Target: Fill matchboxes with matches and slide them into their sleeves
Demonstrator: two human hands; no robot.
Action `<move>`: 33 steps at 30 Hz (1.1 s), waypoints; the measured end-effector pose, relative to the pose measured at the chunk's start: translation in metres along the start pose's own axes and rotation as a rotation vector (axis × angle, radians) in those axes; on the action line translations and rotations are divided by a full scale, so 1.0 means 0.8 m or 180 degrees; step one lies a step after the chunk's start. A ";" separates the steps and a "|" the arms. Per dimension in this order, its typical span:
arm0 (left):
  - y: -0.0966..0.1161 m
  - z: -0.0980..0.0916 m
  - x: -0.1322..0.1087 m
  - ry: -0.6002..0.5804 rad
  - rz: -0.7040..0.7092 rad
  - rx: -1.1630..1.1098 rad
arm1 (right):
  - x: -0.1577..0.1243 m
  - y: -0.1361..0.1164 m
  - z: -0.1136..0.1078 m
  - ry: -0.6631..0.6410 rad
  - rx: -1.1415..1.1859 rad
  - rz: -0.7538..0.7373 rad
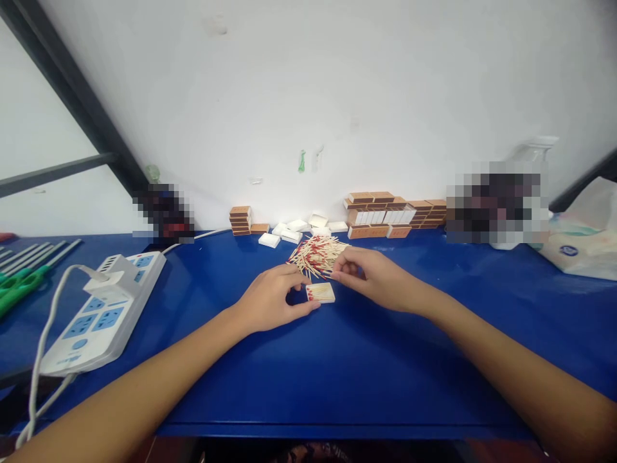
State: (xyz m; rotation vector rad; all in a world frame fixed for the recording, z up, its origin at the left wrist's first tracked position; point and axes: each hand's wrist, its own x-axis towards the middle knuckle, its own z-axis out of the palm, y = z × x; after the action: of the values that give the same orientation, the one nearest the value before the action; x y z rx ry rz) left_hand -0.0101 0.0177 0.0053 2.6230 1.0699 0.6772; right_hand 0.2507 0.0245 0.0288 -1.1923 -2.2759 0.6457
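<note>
A small white matchbox tray [324, 293] with some red-tipped matches in it lies on the blue table. My left hand [274, 297] grips the tray's left end between thumb and fingers. Just behind it spreads a loose pile of matches [315, 256], their red heads pointing many ways. At the pile's right edge is my right hand [369, 273], thumb and fingertips brought together in a pinch. Whatever lies between those fingertips is too small to make out.
Several white trays [292, 236] lie behind the pile. Brown matchboxes stand in a short stack [240, 220] and a longer stack [380, 215] along the wall. A power strip [103, 315] with a white cable and green-handled tools [29, 283] are at left, a tissue pack [578, 247] at right.
</note>
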 end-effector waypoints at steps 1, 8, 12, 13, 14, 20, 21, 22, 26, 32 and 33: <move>0.000 0.000 0.000 -0.0016 0.0029 -0.0004 | -0.001 -0.005 0.005 -0.0062 0.0060 -0.0079; 0.004 0.000 -0.002 -0.0067 0.0053 -0.0024 | -0.008 -0.009 0.026 -0.0138 -0.0307 -0.0388; 0.003 0.000 -0.003 -0.0074 0.0050 -0.0008 | -0.010 -0.010 0.015 -0.0186 -0.0509 -0.0557; 0.003 0.000 -0.003 -0.0074 0.0050 -0.0006 | -0.011 -0.012 0.012 -0.0233 -0.0543 -0.0580; 0.003 -0.001 -0.003 -0.0078 0.0052 -0.0004 | -0.011 -0.014 0.010 -0.0260 -0.0558 -0.0588; 0.007 -0.002 -0.003 -0.0085 0.0091 -0.0040 | -0.004 -0.003 0.011 0.0250 -0.0693 -0.0196; 0.007 -0.002 -0.003 -0.0083 0.0101 -0.0047 | -0.002 0.003 0.012 0.0263 -0.0749 -0.0094; 0.008 -0.002 -0.003 -0.0082 0.0114 -0.0050 | 0.000 0.009 0.014 0.0224 -0.0783 0.0006; 0.009 -0.003 -0.004 -0.0088 0.0120 -0.0045 | 0.003 0.020 0.015 -0.0045 -0.0741 0.0298; 0.009 -0.002 -0.003 -0.0058 0.0042 0.0028 | -0.007 -0.008 0.010 0.0012 -0.0341 0.0063; 0.008 -0.002 -0.003 -0.0068 0.0047 0.0028 | -0.009 -0.013 0.012 -0.0111 -0.0316 -0.0055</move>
State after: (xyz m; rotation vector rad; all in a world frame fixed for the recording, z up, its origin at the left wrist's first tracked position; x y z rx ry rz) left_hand -0.0083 0.0113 0.0084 2.6419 1.0509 0.6476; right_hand 0.2422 0.0112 0.0259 -1.2147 -2.3691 0.5571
